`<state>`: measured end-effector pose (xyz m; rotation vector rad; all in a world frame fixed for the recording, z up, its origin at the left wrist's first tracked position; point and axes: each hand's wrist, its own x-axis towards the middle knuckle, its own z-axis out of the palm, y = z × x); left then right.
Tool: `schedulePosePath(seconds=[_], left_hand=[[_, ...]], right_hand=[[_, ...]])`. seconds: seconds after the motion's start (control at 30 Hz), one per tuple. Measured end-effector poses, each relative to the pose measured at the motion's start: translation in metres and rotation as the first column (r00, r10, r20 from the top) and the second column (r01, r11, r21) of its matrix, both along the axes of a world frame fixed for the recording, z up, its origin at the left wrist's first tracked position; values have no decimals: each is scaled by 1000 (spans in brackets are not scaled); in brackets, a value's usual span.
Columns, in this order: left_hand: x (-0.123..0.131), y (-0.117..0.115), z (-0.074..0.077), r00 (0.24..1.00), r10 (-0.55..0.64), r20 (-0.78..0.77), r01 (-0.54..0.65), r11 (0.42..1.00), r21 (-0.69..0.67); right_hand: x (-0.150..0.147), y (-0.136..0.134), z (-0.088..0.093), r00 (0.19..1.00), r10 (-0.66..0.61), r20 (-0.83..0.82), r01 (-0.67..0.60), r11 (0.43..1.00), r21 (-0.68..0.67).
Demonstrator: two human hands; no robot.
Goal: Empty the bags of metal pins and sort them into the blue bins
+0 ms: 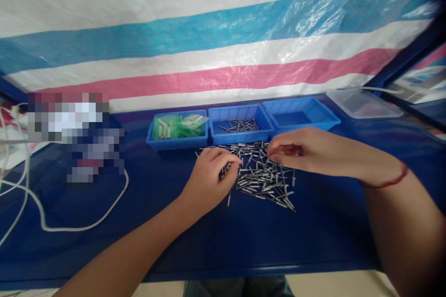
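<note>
A loose pile of metal blind rivets (259, 178) lies on the dark blue table. At the pile's left edge is my left hand (212, 174), fingers curled and thumb drawn toward the index finger. Rivets show in the gap between them, but I cannot tell whether they are held or lie behind. My right hand (296, 148) reaches over the pile's upper right side. Its fingers are bent and closed toward the thumb, and whatever is at the fingertips is too small or hidden. Behind the pile, a blue bin (240, 137) contains more rivets.
To the left, another blue bin (177, 143) holds green-tinted plastic packets (188, 123). A third blue bin (303, 123) stands at the right beside a clear plastic lid (364, 103). White cables (83, 229) trail across the left side. A striped sheet (209, 32) hangs behind.
</note>
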<state>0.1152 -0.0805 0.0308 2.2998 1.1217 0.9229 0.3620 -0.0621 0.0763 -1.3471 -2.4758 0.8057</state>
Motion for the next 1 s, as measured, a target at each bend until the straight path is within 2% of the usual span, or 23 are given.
schedulePosePath(seconds=[0.2,0.33,0.53,0.83,1.0], left_hand=[[-2,-2,3,996,5,-85,-12,997,-80],[-4,1,2,987,9,-158,-14,999,-31],[-6,2,2,967,47,-252,-29,997,72],[-3,-6,1,931,2,-365,19,998,54],[-2,-7,-2,918,15,-397,6,999,52]], right_hand=[[16,5,-8,967,-176,183,157,981,114],[10,1,-10,964,-126,232,114,991,64],[-1,-4,-12,981,-102,165,104,995,-2],[-15,-6,-10,960,-111,258,110,994,20],[-19,-7,-8,978,-63,200,67,998,-12]])
